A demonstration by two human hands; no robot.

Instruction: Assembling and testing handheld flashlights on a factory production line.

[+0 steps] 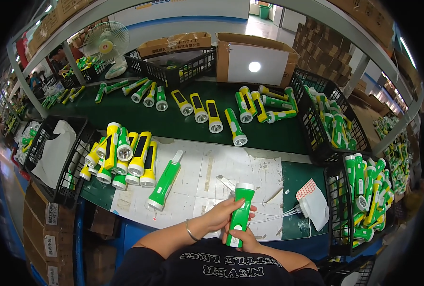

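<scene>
A green flashlight with a white head stands nearly upright in front of my chest, its head pointing away from me. Around its upper body my left hand is closed, fingertips showing on the far side. My right hand grips the lower end, with the thumb on the front near a white oval part. On the white sheet to the left lies another green flashlight with a pale strip sticking out of its tail. Just beyond the held flashlight, a thin clear-and-white piece rests on the worktop.
Left of the sheet is a pile of yellow and green flashlights. More flashlights lie along the dark green belt. Black crates stand right and left. A cardboard box bears a bright round spot. A white packet and cables lie right.
</scene>
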